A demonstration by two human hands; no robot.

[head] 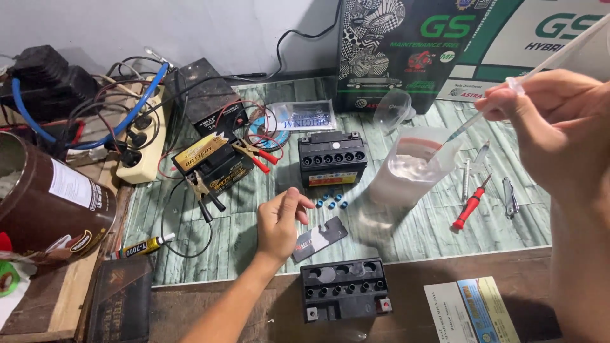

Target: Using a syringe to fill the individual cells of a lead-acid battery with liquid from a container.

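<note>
Fingers (508,105) of the right hand (553,121) pinch a long clear pipette (559,54), its thin tip slanting down into the clear plastic jug (413,171) of liquid that stands on the tabletop (406,238). The left hand (279,222) hovers loosely curled and holds nothing, just above a dark strip-shaped cover (319,238) and near a row of small blue caps (332,201). Beyond the caps stands a black battery (332,159) with its six filler holes open; a second open battery (344,291) sits at the near edge. A red screwdriver (470,204) lies right of the jug. Judging by this, the step in hand is drawing liquid from the jug into the pipette. The next move would call for lifting the tip out level without dripping and lining it up squarely over one narrow filler hole.
</note>
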